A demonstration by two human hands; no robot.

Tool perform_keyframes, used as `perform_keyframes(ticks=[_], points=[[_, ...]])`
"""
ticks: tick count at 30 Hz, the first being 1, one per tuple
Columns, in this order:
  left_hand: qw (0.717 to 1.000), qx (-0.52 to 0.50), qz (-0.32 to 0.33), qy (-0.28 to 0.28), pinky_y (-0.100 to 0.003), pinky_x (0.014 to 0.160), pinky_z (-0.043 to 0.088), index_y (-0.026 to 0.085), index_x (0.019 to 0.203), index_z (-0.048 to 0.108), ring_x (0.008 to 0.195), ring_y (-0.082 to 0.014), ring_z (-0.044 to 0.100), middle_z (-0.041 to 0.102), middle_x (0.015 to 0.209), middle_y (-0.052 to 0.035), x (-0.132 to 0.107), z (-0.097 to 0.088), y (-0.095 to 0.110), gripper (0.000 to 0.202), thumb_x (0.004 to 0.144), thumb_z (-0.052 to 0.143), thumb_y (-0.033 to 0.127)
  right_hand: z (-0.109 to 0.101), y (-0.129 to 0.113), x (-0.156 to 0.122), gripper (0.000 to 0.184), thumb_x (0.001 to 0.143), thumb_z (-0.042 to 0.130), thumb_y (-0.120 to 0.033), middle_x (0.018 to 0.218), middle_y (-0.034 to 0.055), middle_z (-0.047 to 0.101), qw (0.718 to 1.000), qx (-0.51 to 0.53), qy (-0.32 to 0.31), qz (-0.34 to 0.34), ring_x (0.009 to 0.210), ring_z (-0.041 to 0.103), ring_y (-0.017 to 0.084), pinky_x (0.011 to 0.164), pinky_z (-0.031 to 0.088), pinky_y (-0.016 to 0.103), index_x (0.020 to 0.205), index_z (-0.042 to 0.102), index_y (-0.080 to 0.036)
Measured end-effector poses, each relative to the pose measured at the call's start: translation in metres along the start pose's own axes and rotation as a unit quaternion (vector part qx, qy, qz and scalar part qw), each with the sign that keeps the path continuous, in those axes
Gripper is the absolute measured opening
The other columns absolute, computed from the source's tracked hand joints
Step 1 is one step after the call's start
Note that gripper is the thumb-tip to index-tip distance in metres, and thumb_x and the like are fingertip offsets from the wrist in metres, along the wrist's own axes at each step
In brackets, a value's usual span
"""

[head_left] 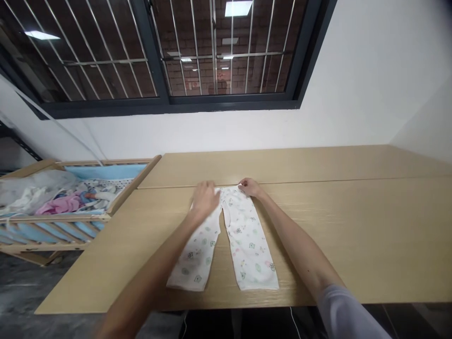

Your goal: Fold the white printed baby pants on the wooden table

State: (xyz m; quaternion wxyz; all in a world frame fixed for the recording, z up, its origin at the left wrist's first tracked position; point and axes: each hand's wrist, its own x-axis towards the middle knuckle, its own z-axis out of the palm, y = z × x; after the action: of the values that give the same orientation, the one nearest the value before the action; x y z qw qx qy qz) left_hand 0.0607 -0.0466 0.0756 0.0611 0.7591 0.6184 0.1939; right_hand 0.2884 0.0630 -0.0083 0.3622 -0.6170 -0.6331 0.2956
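A small pair of white baby trousers [243,240] with a little printed pattern lies flat on the wooden table [353,226], waistband away from me and both legs spread towards the near edge. My left hand [205,198] rests on the left side of the waistband, fingers curled down over the cloth. Over at the waistband's right corner, my right hand [250,187] pinches the fabric. Both forearms reach out over the table from the near edge.
A wooden cot [116,200] with blue lining stands left of the table, holding several loose garments in pink, white and grey. A white wall and a barred dark window are behind the table. The floor shows at lower left.
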Motion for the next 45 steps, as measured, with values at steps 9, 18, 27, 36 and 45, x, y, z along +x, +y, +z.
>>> perform_keyframes(ticks=[9, 18, 27, 36, 45], points=[[0.954, -0.003, 0.166, -0.249, -0.045, 0.069, 0.049, 0.013, 0.092, 0.073, 0.078, -0.0357, 0.071, 0.075, 0.086, -0.0183, -0.169, 0.050, 0.098, 0.050, 0.089, 0.052, 0.059, -0.010, 0.018, 0.005, 0.016, 0.082, 0.073, -0.028, 0.064, 0.0023, 0.066, 0.995, 0.076, -0.062, 0.017, 0.064, 0.058, 0.014, 0.062, 0.046, 0.023, 0.084, 0.069, -0.013], [0.966, -0.065, 0.133, -0.211, -0.034, 0.059, 0.034, 0.020, 0.073, 0.065, 0.066, -0.0232, 0.065, 0.072, 0.073, -0.0077, -0.166, 0.047, 0.087, 0.023, 0.086, 0.049, 0.030, -0.007, 0.010, 0.001, 0.022, 0.073, 0.079, -0.026, 0.062, -0.0018, 0.062, 0.995, 0.090, -0.037, 0.032, 0.059, 0.054, 0.012, 0.060, 0.042, 0.023, 0.081, 0.063, -0.016], [0.962, -0.246, -0.064, -0.101, -0.029, 0.054, 0.032, 0.024, 0.061, 0.044, 0.055, -0.0158, 0.050, 0.051, 0.055, 0.0015, -0.183, -0.013, 0.016, 0.042, 0.094, 0.039, 0.047, 0.000, -0.044, 0.003, 0.029, 0.076, 0.074, -0.025, 0.073, -0.0022, 0.062, 0.994, 0.114, 0.001, 0.000, 0.064, 0.059, 0.013, 0.060, 0.044, 0.023, 0.100, 0.060, -0.017], [0.971, -0.120, -0.199, -0.060, -0.029, 0.057, 0.035, 0.024, 0.060, 0.044, 0.058, -0.0186, 0.056, 0.055, 0.056, -0.0003, -0.225, -0.037, -0.064, 0.045, 0.091, 0.033, 0.055, 0.098, -0.120, 0.014, 0.024, 0.081, 0.066, -0.022, 0.090, 0.0033, 0.068, 0.999, -0.034, -0.005, -0.020, 0.078, 0.063, 0.016, 0.070, 0.046, 0.026, 0.104, 0.060, -0.018], [0.966, 0.076, -0.248, -0.014, -0.031, 0.057, 0.032, 0.025, 0.078, 0.060, 0.069, -0.0261, 0.069, 0.072, 0.072, -0.0032, -0.238, -0.023, -0.076, 0.031, 0.096, 0.045, 0.044, 0.139, -0.136, -0.003, 0.019, 0.093, 0.056, -0.027, 0.111, 0.0138, 0.067, 0.990, -0.118, -0.031, -0.069, 0.101, 0.063, 0.025, 0.086, 0.046, 0.035, 0.109, 0.061, -0.017]])
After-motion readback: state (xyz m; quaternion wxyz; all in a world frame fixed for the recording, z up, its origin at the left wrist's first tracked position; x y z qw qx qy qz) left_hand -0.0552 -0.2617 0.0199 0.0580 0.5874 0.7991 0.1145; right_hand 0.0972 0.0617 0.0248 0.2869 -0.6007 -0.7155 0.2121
